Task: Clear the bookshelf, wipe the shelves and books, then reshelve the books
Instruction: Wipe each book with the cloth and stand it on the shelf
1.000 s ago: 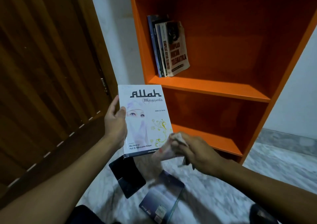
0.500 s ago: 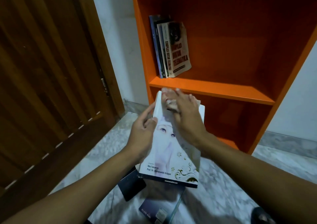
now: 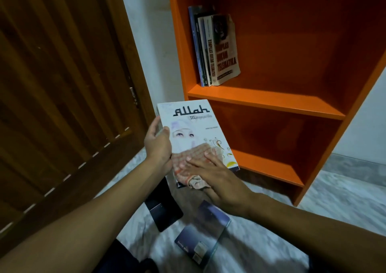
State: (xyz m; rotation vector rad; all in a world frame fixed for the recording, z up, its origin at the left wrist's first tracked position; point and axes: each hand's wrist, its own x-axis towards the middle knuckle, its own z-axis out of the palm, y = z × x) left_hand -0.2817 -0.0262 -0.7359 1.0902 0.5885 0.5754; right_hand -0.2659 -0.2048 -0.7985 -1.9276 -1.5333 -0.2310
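While the wooden door (image 3: 62, 97) fills the left side, the left hand (image 3: 159, 145) grips the white book (image 3: 196, 132) by its left edge, thumb curled onto the front cover and fingers wrapped behind the spine, where they are hidden. The book is held up above the floor, cover facing the camera, in front of the lower shelves of the orange bookshelf (image 3: 265, 103). Across the lower part of that cover lies a checked cloth (image 3: 194, 164), and the right hand (image 3: 221, 178) presses it flat against the book with fingers straight and slightly spread; the cloth covers the bottom lines of print and bunches below the book's lower edge. On the marble floor (image 3: 344, 210) beneath the arms lie a dark book (image 3: 165, 212) and a blue book (image 3: 204, 231), both partly covered by the forearms. Further right, on the middle shelf, a few shelved books (image 3: 215, 49) stand leaning against the left wall of the bookshelf; the thinner spines are too dim to read.
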